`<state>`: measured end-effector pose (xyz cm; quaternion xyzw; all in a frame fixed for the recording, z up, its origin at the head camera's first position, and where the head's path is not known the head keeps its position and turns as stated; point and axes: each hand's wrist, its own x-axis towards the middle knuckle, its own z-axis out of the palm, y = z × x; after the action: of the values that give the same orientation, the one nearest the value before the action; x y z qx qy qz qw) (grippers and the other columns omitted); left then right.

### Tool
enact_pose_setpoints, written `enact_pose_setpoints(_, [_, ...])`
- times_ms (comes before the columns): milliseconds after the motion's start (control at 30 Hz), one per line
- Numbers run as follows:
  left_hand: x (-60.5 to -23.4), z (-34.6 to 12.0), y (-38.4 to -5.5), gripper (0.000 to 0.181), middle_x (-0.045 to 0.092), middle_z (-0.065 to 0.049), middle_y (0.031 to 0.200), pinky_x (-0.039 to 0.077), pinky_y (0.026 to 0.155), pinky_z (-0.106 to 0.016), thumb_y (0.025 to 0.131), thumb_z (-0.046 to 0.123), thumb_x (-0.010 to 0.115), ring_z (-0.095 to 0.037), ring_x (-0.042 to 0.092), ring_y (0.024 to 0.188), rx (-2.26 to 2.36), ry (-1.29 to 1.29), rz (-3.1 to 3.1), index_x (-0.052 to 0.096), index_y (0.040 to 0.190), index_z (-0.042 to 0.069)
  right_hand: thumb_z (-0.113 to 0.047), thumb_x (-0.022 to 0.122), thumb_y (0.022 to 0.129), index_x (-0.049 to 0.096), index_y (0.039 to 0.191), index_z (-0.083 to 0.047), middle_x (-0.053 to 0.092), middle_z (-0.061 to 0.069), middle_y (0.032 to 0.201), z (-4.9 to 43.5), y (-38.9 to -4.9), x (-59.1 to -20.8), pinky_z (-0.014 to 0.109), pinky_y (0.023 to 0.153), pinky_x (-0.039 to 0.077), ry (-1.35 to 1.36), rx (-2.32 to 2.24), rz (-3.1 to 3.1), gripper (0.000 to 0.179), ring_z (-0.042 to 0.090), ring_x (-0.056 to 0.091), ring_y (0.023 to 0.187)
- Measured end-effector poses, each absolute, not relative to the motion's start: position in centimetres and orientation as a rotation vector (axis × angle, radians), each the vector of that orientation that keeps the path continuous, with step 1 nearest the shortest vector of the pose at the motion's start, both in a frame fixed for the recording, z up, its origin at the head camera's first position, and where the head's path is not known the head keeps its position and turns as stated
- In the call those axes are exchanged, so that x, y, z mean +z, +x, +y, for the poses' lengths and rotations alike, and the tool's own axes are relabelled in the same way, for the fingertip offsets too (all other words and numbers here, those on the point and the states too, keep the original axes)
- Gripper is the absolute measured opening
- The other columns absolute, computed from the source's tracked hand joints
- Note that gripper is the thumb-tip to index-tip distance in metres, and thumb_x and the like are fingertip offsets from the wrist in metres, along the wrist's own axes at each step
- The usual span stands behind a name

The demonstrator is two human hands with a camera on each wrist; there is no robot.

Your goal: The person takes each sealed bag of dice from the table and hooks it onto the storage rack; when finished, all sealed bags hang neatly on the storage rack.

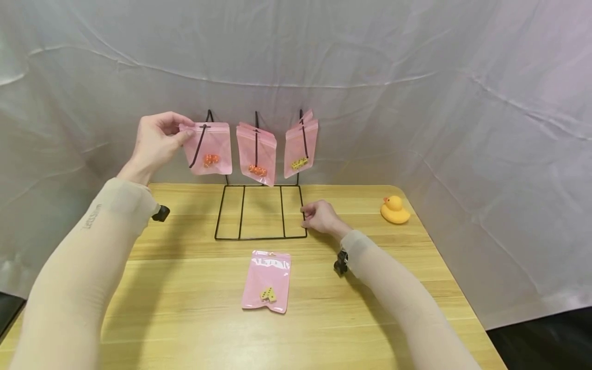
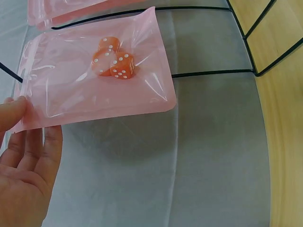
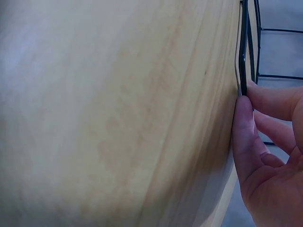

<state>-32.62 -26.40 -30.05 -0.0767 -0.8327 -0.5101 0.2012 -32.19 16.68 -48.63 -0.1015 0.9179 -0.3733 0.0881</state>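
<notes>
A black wire rack [image 1: 261,238] stands on the table with three hooks at its back. By its top corner, my left hand [image 1: 154,141] pinches a pink zip pouch [image 1: 219,140] holding orange dice [image 2: 122,65]; the left hook passes at its slot, its tip in front. Another pink pouch with orange dice [image 1: 257,170] hangs from the middle hook. On the right hook hang pink pouches [image 1: 296,146], the front one with yellow dice [image 1: 299,163]. My right hand [image 1: 321,217] grips the right wire of the rack's base between thumb and fingers.
Flat on the wooden table [image 1: 199,303], in front of the rack, lies a pink pouch [image 1: 256,277] with yellow dice. A yellow rubber duck [image 1: 394,210] sits at the right edge. Grey cloth [image 1: 259,46] encloses the back and sides.
</notes>
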Motion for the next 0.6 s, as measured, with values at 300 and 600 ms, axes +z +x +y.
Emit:
enact_pose_setpoints(300, [-29.97, -26.21, -32.96, 0.012, 0.075, 0.025, 0.087, 0.054, 0.069, -0.012, 0.103, 0.011, 0.081, 0.000, 0.067, 0.082, -1.429, -0.170, -2.344, 0.086, 0.110, 0.018, -0.005, 0.091, 0.091, 0.076, 0.141, -0.001, 0.080, 0.016, 0.119, 16.54, -32.14, -48.62, 0.038, 0.103, 0.064, -0.285, -1.132, 2.719, 0.053, 0.020, 0.075, 0.104])
enact_pose_setpoints(600, [-29.85, -26.23, -32.84, 0.013, 0.076, 0.026, 0.092, 0.052, 0.072, -0.013, 0.103, 0.016, 0.082, 0.003, 0.068, 0.086, -1.423, -0.154, -2.357, 0.086, 0.116, 0.016, -0.004, 0.090, 0.091, 0.075, 0.143, -0.002, 0.079, 0.017, 0.122, 16.61, -32.10, -48.48, 0.039, 0.104, 0.064, -0.275, -1.139, 2.709, 0.054, 0.023, 0.076, 0.106])
